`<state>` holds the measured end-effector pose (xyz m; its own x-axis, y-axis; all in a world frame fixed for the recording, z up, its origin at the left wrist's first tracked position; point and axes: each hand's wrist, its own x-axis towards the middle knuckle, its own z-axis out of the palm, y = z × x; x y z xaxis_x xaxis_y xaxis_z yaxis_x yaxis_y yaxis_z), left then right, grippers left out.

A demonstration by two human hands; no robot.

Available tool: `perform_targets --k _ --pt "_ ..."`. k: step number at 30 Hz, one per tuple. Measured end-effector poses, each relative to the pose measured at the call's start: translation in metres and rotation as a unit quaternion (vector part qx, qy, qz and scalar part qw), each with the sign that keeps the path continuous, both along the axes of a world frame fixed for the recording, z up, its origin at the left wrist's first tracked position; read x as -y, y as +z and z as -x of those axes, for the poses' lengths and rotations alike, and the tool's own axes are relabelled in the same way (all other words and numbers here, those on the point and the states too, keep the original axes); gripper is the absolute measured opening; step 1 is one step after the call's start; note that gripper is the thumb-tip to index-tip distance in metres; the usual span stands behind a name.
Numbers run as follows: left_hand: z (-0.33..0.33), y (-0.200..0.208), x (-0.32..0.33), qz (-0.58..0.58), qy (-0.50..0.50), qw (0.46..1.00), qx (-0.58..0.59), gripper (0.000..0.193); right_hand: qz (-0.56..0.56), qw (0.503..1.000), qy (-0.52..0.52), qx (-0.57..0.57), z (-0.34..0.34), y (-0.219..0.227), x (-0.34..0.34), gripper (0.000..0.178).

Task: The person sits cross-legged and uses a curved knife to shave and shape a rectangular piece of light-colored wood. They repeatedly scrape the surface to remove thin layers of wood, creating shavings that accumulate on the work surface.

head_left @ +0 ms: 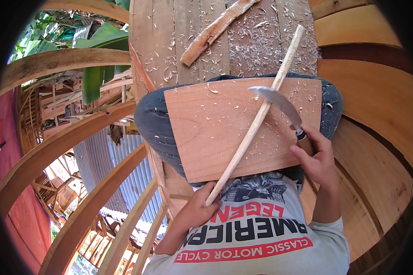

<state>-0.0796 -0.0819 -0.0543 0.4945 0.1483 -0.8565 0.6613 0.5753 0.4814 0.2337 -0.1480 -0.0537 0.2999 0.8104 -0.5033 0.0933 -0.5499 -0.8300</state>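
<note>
My left hand [200, 207] grips the near end of a long, pale peeled stick [254, 121] that slants up and to the right across a flat reddish wooden board [206, 133] lying on my lap. My right hand [313, 158] holds the handle of a curved knife; its grey blade [277, 100] rests against the stick at about mid-length. Fine wood shavings lie scattered on the board around the blade.
Beyond my knees a plank floor [170, 41] is strewn with shavings, and a rough bark-covered stick [213, 31] lies on it. Curved wooden ribs [64, 142] run along the left, with a corrugated metal roof [101, 158] and green leaves below. Curved planks [376, 91] rise at the right.
</note>
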Motion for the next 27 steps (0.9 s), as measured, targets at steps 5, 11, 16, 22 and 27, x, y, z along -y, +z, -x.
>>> perform_targets --k 5,11,16,22,27 --pt "0.001 -0.002 0.0 -0.011 -0.018 1.0 -0.001 0.044 -0.038 0.983 0.173 -0.052 0.004 0.006 0.002 0.044" --pt "-0.003 0.0 0.004 -0.058 -0.039 0.997 -0.027 0.045 0.016 0.99 0.082 0.11 0.002 0.01 -0.007 0.027" --pt "-0.006 -0.001 0.005 -0.127 -0.031 0.991 0.003 0.031 -0.062 0.961 0.155 0.221 0.015 0.008 -0.01 0.022" --pt "-0.007 -0.005 0.01 -0.145 -0.02 0.989 0.026 0.033 -0.057 0.944 0.164 0.28 0.026 0.0 -0.008 0.026" --pt "-0.007 -0.007 0.006 -0.137 -0.034 0.99 0.031 0.033 -0.063 0.905 0.14 0.397 0.016 -0.007 -0.015 0.035"
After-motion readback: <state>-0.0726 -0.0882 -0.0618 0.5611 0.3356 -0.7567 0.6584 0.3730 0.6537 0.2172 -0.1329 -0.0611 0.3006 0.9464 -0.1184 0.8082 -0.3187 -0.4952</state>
